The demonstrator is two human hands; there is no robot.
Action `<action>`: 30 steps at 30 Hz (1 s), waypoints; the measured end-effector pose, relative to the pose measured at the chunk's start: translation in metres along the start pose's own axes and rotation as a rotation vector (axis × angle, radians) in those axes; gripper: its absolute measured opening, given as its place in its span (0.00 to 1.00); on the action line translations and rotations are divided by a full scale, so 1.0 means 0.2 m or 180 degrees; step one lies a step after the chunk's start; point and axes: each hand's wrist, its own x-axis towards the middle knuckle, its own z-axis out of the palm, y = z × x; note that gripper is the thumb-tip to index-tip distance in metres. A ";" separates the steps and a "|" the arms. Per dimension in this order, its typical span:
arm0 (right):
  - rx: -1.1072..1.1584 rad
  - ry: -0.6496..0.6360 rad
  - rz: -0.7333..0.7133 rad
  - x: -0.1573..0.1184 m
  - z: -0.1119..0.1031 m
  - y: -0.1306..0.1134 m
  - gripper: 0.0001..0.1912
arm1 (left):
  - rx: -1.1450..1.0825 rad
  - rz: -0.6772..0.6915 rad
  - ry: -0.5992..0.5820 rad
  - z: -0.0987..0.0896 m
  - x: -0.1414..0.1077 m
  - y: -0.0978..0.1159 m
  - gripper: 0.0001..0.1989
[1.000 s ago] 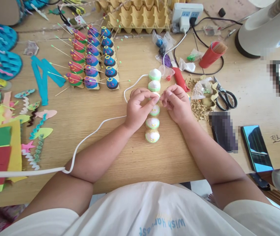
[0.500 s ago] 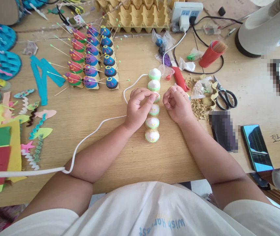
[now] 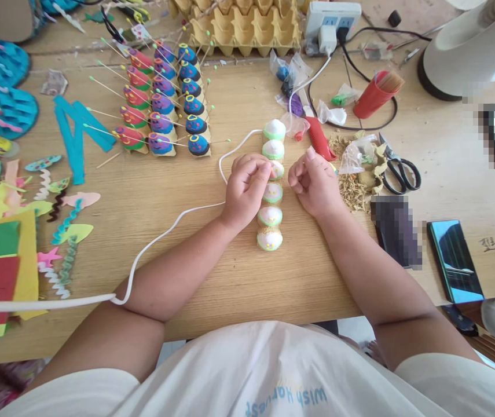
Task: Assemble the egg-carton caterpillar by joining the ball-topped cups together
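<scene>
A single row of egg-carton cups covered in white clay with green rims [image 3: 270, 216] runs away from me at the middle of the table. Several of the nearer cups carry small yellow dots. My left hand [image 3: 247, 188] is closed, with thumb and forefinger pinched at the left side of the third cup from the far end [image 3: 277, 169]. What those fingers hold, if anything, is too small to make out. To the right of the row, apart from it, my right hand [image 3: 315, 180] has its fingers curled in against the thumb; anything inside is hidden.
Painted egg-carton rows with pins [image 3: 160, 121] stand at the back left. Right of my hands lie a red-handled tool [image 3: 319, 139], wood shavings [image 3: 354, 196], black scissors [image 3: 399, 171] and a phone [image 3: 454, 260]. A white cable [image 3: 178, 223] crosses the table and my left arm.
My left fingers have curled and drawn back slightly, so more of the third cup shows. The right hand stays almost in place, its thumb tip raised a little.
</scene>
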 end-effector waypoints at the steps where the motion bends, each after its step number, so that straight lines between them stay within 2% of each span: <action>1: 0.0003 -0.0005 -0.0014 0.00 0.00 0.00 0.33 | 0.0051 0.0049 0.0023 0.00 0.00 0.00 0.26; 8: 0.0143 -0.0099 -0.0172 0.00 -0.01 0.01 0.32 | 0.0131 0.0255 0.0123 0.01 0.00 -0.02 0.21; 14: -0.0068 0.0032 -0.0112 0.00 0.00 0.00 0.35 | -0.0071 0.0159 0.0009 0.00 -0.01 0.00 0.20; 19: -0.0043 -0.0061 -0.0080 -0.02 0.00 -0.01 0.34 | -0.0165 0.0014 -0.0007 0.00 -0.01 0.02 0.26; 26: 0.0120 -0.0166 -0.0151 -0.02 0.00 -0.02 0.35 | 0.0023 0.0090 0.0090 0.01 -0.01 -0.04 0.21; 30: -0.0045 -0.0055 -0.0171 -0.02 0.00 -0.01 0.35 | -0.0047 0.0059 0.0083 0.01 -0.01 -0.03 0.22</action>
